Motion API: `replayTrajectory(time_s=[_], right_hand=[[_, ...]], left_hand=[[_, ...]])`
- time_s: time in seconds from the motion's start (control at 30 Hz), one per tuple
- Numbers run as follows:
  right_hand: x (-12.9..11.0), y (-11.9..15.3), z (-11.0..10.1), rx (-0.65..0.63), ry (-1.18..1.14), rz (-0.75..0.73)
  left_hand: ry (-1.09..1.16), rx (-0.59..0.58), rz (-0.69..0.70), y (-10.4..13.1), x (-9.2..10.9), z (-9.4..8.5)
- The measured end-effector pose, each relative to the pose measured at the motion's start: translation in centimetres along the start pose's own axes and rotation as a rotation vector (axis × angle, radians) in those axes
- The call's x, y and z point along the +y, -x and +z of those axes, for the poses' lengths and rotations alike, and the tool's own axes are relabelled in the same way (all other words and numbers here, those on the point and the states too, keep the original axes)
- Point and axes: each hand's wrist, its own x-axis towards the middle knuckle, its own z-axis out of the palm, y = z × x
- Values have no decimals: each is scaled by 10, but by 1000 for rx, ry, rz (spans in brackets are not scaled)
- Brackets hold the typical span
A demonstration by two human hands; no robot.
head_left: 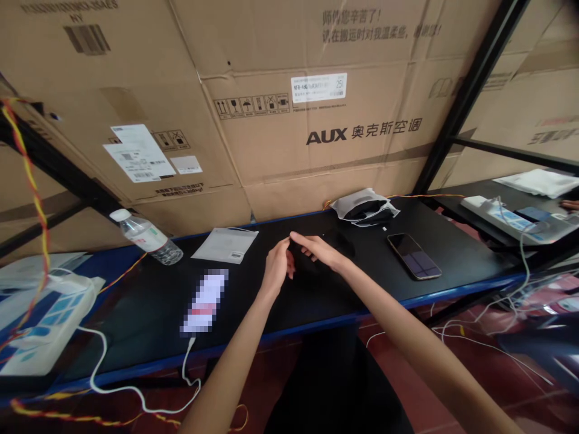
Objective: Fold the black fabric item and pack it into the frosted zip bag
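My left hand [277,265] and my right hand [315,248] meet at the fingertips above the middle of the black tabletop [253,301]. The fingers of both are bent and drawn together; whatever they may hold is too small or hidden to make out. Left of them lies a flat white pouch [226,245]. Behind and right of my right hand sits an open pale pouch [365,207] with dark contents. A dark phone [414,256] lies to the right. Nearer my left forearm is a phone with a blurred screen [204,301], joined to a white cable.
A tilted water bottle [147,237] leans at the back left. White and blue devices [49,319] stand at the left end and on the right table. Large cardboard [271,138] rises behind the table. Black frame bars flank it. Cables hang below, and a person's hand [570,205] shows far right.
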Motion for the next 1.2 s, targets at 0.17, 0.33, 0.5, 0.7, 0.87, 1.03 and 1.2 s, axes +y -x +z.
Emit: replayTrajectory(time_s=[0.17,0.33,0.5,0.7,0.87,1.03,1.2], right_hand=[[0,13,-39,18,-87,119],[15,20,-76,336,151,159],[27,18,-88,561,808,237],[39,12,-81,597,728,229],[39,2,-67,527,251,61],[35,-20,-39,520,137,-120],[36,-38,-21,530,195,-259]], left_hand=[[30,-1,36,-17,-5,4],[-123,58,-146,-34,-17,1],[65,-226,-238,-38,-14,13],[310,-386,-387,-54,-16,42],[554,-300,-303,-52,-20,53],[656,-304,-184,-47,-21,38],[672,-314,-164,-55,-32,20]])
